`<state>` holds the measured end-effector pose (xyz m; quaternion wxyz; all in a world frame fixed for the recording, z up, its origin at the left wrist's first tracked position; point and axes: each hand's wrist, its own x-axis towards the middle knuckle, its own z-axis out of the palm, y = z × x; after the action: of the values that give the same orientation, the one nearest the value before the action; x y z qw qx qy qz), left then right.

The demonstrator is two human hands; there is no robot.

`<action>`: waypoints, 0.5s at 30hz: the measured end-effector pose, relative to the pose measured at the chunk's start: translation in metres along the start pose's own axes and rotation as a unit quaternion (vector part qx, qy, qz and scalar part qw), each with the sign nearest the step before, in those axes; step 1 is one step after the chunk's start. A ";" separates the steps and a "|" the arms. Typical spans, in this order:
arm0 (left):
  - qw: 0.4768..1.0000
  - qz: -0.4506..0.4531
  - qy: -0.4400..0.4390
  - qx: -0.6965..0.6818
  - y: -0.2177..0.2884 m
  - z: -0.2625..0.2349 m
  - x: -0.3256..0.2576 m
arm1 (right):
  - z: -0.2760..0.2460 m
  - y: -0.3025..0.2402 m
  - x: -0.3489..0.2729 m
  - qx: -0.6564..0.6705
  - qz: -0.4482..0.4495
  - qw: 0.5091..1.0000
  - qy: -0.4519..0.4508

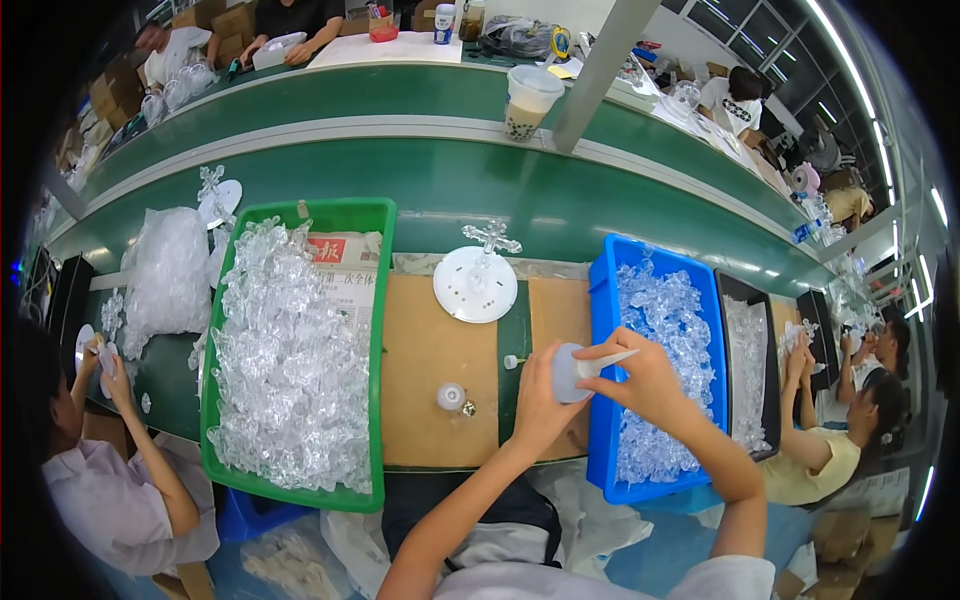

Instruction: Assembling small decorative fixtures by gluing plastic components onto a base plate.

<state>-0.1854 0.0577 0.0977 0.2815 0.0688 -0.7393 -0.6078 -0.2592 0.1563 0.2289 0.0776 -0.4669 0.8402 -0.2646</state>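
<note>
My left hand [541,402] is wrapped round a translucent white squeeze bottle [566,374]. With its fingertips, my right hand [648,378] pinches the bottle's pointed white nozzle [606,364], which points to the right. A small white cap [512,362] lies on the table just left of the bottle. Farther left, on brown cardboard [430,345], rests a round clear piece [450,395] with a small metallic bit [469,408] beside it. Beyond them stands a white disc [462,300] dotted with small spots, with a clear cross-shaped ornament [491,238] upright at it.
A green bin [378,400] of clear plastic pieces stands left, partly lined with newspaper. To the right are a blue bin [602,300] and a black tray [768,360], both holding clear pieces. A lidded drink cup [533,90] sits on the ledge. Co-workers sit at both sides and across.
</note>
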 end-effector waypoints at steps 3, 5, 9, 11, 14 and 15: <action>1.000 -0.004 0.023 0.012 0.001 0.005 0.000 | 0.023 -0.013 -0.008 -0.051 0.085 0.991 0.094; 1.000 0.000 0.020 0.016 0.000 0.003 0.000 | 0.026 -0.015 -0.007 -0.044 0.123 0.981 0.146; 0.999 0.020 -0.024 0.011 -0.013 0.002 0.005 | 0.024 0.007 0.017 -0.031 0.033 0.995 0.091; 0.997 0.022 -0.072 -0.007 -0.027 0.001 0.005 | 0.037 0.024 0.025 0.054 -0.092 0.988 0.115; 0.992 -0.013 -0.117 -0.043 -0.009 -0.002 0.010 | 0.052 0.029 0.019 0.201 -0.081 0.976 0.004; 0.998 -0.021 -0.053 -0.008 -0.005 0.004 0.004 | 0.060 0.025 0.013 0.222 -0.004 0.972 0.080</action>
<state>-0.1918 0.0578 0.0944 0.2295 0.0497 -0.7467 -0.6224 -0.2619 0.1334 0.1665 0.1107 -0.4188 0.7618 -0.4817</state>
